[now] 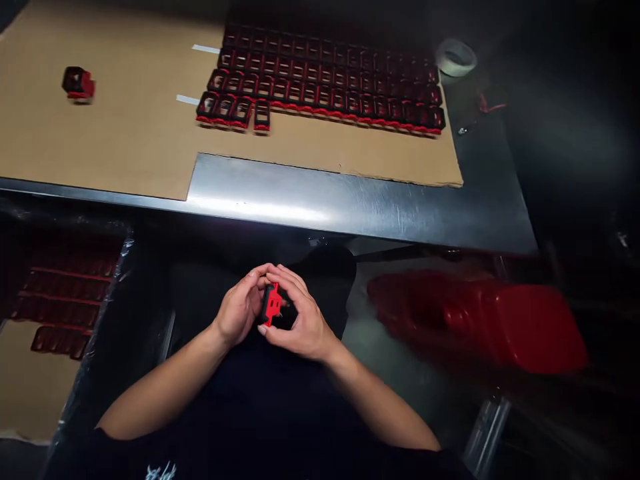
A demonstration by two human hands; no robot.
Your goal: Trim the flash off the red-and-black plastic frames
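Close in front of my body, a small red-and-black plastic part [273, 305] is held between both hands. My right hand [305, 323] is closed on it, the thumb at its lower end and the fingers over its upper end. My left hand [239, 308] curls around its black side, with the fingertips close to those of the right hand; its exact contact is partly hidden. Two small square openings show in the part's red face.
Rows of similar red-and-black parts [320, 83] cover cardboard [135, 133] on the metal table [300, 200]. One part [79, 85] sits apart at left. A tape roll [456, 59] lies at right. More parts [63, 303] fill a lower-left box. A red object [540, 327] stands lower right.
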